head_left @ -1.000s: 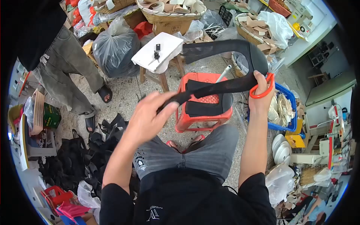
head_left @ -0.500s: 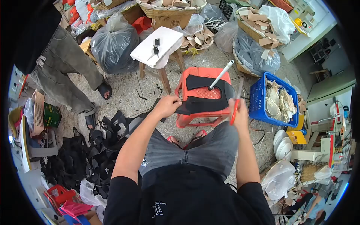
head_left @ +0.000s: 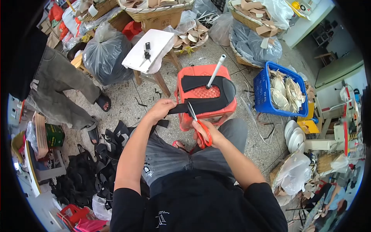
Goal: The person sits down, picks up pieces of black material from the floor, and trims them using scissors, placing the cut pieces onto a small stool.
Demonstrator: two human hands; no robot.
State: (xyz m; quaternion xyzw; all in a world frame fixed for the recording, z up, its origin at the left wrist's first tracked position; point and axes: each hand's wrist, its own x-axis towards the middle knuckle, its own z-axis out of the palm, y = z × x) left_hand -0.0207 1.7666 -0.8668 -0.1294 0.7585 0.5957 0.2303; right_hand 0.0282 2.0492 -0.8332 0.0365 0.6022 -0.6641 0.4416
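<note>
A black U-shaped fabric piece (head_left: 216, 101) lies on the red plastic stool (head_left: 228, 109), curving around an upright white pipe (head_left: 215, 72). My left hand (head_left: 161, 109) pinches a black strip (head_left: 177, 109) at the piece's near left end. In my right hand (head_left: 210, 133) are scissors with red handles (head_left: 204, 136); their fingers wrap the handles. The scissor blades (head_left: 191, 111) point up and left, at the strip just right of my left hand. Whether the blades have cut into it I cannot tell.
Black fabric pieces (head_left: 77, 176) heap on the floor at left. A blue crate (head_left: 259, 94) of pale pieces stands right of the stool. Behind is a white-topped wooden stool (head_left: 135, 58) with keys (head_left: 147, 50). Another person (head_left: 71, 83) stands at left.
My right hand has brought the scissors left and down from the stool's right side to the strip. My left hand still holds the strip, slightly further left. The camera view has shifted.
</note>
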